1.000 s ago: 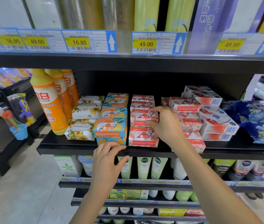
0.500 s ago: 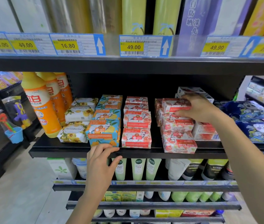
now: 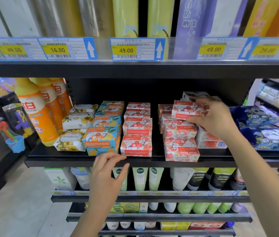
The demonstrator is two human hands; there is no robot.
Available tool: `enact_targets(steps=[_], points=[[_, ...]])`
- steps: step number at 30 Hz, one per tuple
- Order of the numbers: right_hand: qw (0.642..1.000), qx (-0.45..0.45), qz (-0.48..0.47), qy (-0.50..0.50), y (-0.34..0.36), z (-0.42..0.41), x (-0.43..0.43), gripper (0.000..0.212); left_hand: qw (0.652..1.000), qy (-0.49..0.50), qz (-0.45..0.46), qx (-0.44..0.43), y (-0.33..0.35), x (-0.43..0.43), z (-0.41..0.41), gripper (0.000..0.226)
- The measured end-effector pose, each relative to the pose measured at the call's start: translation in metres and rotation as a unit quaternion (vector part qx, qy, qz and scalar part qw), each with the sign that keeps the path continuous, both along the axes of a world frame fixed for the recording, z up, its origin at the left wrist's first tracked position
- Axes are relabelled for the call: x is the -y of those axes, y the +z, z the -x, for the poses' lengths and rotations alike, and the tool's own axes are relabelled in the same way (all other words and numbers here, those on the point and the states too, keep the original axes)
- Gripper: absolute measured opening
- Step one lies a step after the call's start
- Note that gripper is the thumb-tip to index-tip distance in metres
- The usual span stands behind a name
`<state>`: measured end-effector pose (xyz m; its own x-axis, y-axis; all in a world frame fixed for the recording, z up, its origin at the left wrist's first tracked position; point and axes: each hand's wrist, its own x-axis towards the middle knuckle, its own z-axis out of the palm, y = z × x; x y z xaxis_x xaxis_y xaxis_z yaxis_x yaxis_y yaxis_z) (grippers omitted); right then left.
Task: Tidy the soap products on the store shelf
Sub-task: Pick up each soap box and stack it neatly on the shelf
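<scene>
Boxed soaps stand in rows on the black shelf [image 3: 77,160]. A blue and orange stack [image 3: 103,132] sits left of a neat red stack [image 3: 137,132]. Further right is an untidy red stack [image 3: 180,142], some boxes upside down. My right hand [image 3: 213,118] grips the top red soap box [image 3: 185,110] of that stack, lifted slightly. My left hand [image 3: 107,175] rests with relaxed fingers on the shelf's front edge, below the blue stack, holding nothing. White and red boxes [image 3: 208,141] lie behind my right wrist.
Yellow floral soap packs [image 3: 70,139] and orange bottles [image 3: 37,115] fill the shelf's left end. Dark blue patterned packs [image 3: 268,130] lie at the right. Price tags [image 3: 125,49] line the shelf above. Green tubes [image 3: 139,178] stand on the shelf below.
My right hand has moved from the middle red stack to the right-hand stack and taken hold of its top box. My left hand has stayed at the shelf edge.
</scene>
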<state>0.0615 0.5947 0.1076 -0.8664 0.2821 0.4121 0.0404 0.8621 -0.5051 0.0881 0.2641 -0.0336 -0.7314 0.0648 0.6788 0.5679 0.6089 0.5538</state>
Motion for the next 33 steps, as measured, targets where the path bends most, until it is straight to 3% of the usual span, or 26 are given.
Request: enact_targets(steps=[7, 13, 17, 33], points=[[0.992, -0.086, 0.074, -0.053, -0.01, -0.037, -0.015, 0.073, 0.977, -0.174, 0.035, 0.118, 0.074, -0.079, 0.003, 0.048], [0.991, -0.094, 0.088, -0.035, -0.016, -0.059, -0.02, 0.075, 0.96, -0.134, 0.183, 0.166, 0.1, -0.126, 0.041, 0.08], [0.991, -0.094, 0.098, -0.024, -0.023, -0.068, -0.024, 0.075, 0.945, -0.125, 0.237, 0.185, 0.104, -0.14, 0.048, 0.084], [0.985, -0.11, 0.127, -0.024, -0.031, -0.078, -0.027, 0.075, 0.955, -0.102, 0.181, 0.212, 0.104, -0.152, 0.054, 0.084]])
